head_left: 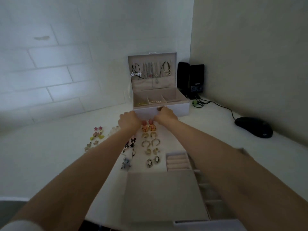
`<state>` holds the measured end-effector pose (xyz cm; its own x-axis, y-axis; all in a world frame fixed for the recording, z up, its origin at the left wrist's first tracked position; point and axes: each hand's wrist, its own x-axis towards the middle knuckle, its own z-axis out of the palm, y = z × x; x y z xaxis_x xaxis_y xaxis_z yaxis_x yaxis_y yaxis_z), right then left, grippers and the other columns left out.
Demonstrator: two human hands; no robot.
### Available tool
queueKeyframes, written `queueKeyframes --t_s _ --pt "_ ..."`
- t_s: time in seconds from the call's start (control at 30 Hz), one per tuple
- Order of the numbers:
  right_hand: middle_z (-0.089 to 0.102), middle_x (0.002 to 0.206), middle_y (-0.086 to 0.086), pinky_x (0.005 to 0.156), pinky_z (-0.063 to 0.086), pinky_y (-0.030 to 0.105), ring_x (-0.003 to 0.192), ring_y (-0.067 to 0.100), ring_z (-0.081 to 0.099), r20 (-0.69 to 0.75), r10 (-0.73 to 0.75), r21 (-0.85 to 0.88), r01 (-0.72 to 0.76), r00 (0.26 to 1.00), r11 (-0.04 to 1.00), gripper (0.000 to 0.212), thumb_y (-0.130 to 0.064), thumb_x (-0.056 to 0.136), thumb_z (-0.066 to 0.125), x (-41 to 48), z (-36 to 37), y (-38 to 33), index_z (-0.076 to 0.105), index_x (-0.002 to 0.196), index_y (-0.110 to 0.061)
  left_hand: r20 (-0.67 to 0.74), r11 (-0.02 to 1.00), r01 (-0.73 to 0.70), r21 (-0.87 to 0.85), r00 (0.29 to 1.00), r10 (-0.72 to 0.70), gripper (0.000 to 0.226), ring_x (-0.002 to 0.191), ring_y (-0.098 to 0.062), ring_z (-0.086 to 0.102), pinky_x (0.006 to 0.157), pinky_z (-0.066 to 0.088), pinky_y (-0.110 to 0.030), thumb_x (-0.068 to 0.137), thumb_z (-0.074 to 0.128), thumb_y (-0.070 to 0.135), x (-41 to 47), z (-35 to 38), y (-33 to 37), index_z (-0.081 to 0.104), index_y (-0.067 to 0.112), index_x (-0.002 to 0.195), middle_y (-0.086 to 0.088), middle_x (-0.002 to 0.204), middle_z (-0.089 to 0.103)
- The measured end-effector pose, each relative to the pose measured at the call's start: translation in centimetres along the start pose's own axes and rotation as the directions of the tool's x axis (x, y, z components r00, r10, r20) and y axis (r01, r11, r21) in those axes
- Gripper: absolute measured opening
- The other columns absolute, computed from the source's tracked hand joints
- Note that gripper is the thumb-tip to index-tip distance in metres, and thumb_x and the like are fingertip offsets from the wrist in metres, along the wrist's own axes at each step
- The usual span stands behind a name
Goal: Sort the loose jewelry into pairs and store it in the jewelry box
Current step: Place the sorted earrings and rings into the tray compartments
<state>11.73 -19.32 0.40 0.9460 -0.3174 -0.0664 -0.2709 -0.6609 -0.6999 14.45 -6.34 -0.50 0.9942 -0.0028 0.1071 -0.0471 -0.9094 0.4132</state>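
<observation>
1 jewelry box (178,110), 3 compartments showing up top. 2 hands: left hand (130,121), right hand (165,115). Right col of earrings on table (50,155): 5 pairs clear, i.e. 1 orange pair (148,128), 3 gold pairs (150,142), 1 cameo pair (153,161). 2 pink stars (98,128) at left. 2 speakers (190,79), 1 mouse (253,127), 1 ring tray (177,161).

Paired earrings (150,144) lie before the jewelry box (173,110), speakers (191,79) right.

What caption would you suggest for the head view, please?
Left hand and right hand reach the front of the open jewelry box; paired earrings line the desk.
</observation>
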Motion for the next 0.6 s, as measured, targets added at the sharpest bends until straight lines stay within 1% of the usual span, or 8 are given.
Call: queueKeyframes --t_s 0.07,0.17,0.23,0.3,0.4,0.5,0.53,0.6 --pt "0.057 0.123 0.008 0.084 0.047 0.035 0.108 0.028 0.058 -0.006 0.04 0.018 -0.04 0.999 0.999 0.055 -0.022 0.079 0.069 0.9 0.9 0.1 0.048 0.129 -0.015 -0.052 0.999 0.013 0.033 0.999 -0.011 0.042 0.101 -0.028 0.058 0.083 0.05 -0.035 0.078 0.067 0.041 0.3 0.9 0.2 0.064 0.008 0.103 -0.011 0.104 0.063" --pt "0.058 0.122 0.008 0.084 0.047 0.036 0.109 0.028 0.058 -0.033 0.047 -0.031 -0.048 0.998 0.998 0.057 -0.022 0.082 0.063 1.6 1.8 0.1 0.041 0.134 -0.011 -0.127 0.998 -0.033 0.05 0.991 0.039 0.029 0.096 -0.027 0.057 0.078 0.049 -0.035 0.082 0.059 0.033 0.5 1.9 0.4 0.067 0.009 0.094 -0.012 0.098 0.065" --pt "0.058 0.122 0.01 0.087 0.048 0.037 0.11 0.029 0.057 -0.045 0.024 -0.024 -0.025 0.999 0.999 0.054 -0.019 0.085 0.059 1.7 2.1 0.1 0.04 0.135 -0.006 -0.127 0.997 -0.062 0.05 0.99 0.068 0.027 0.098 -0.028 0.055 0.078 0.046 -0.035 0.083 0.058 0.031 0.5 2.2 0.6 0.068 0.009 0.094 -0.011 0.099 0.064" --pt "0.06 0.119 0.012 0.083 0.048 0.035 0.105 0.028 0.059 -0.053 0.004 0.011 -0.003 0.999 1.0 0.045 -0.015 0.084 0.06 1.8 2.0 0.2 0.049 0.127 -0.005 -0.132 0.996 -0.081 0.042 0.988 0.086 0.027 0.101 -0.027 0.054 0.079 0.046 -0.035 0.083 0.059 0.031 0.5 2.1 0.7 0.068 0.009 0.097 -0.011 0.101 0.063" --pt "0.066 0.099 0.011 0.07 0.05 0.028 0.085 0.021 0.061 -0.066 -0.015 0.071 0.02 0.998 0.997 0.025 -0.007 0.073 0.07 1.7 0.9 0.2 0.066 0.097 -0.005 -0.129 0.993 -0.118 0.001 0.985 0.117 0.023 0.097 -0.026 0.057 0.076 0.048 -0.035 0.08 0.064 0.03 0.0 1.2 1.0 0.07 0.012 0.094 -0.009 0.098 0.066" --pt "0.071 0.088 0.01 0.077 0.057 0.033 0.082 0.022 0.067 -0.096 -0.044 0.138 0.057 0.994 0.989 0.014 -0.002 0.067 0.073 0.0 -1.7 0.7 0.071 0.08 -0.004 -0.137 0.979 -0.192 -0.07 0.974 0.181 0.017 0.091 -0.023 0.06 0.071 0.046 -0.033 0.079 0.068 0.03 -1.3 -0.3 1.7 0.071 0.015 0.086 -0.005 0.092 0.068" --pt "0.071 0.085 0.01 0.072 0.058 0.032 0.077 0.021 0.067 -0.097 -0.066 0.167 0.082 0.993 0.983 0.01 0.0 0.068 0.073 -1.0 -2.7 1.0 0.069 0.075 -0.006 -0.146 0.969 -0.228 -0.097 0.966 0.213 0.016 0.088 -0.021 0.06 0.071 0.046 -0.032 0.08 0.068 0.031 -2.0 -0.8 2.0 0.069 0.016 0.083 -0.003 0.09 0.067" --pt "0.069 0.076 0.009 0.052 0.051 0.022 0.062 0.017 0.064 -0.069 -0.098 0.237 0.111 0.993 0.965 0.013 0.0 0.072 0.072 -3.5 -4.8 1.9 0.064 0.076 -0.009 -0.118 0.936 -0.307 -0.17 0.95 0.29 0.015 0.079 -0.018 0.059 0.069 0.045 -0.031 0.08 0.068 0.032 -3.8 -1.8 2.9 0.062 0.018 0.08 0.002 0.087 0.065"
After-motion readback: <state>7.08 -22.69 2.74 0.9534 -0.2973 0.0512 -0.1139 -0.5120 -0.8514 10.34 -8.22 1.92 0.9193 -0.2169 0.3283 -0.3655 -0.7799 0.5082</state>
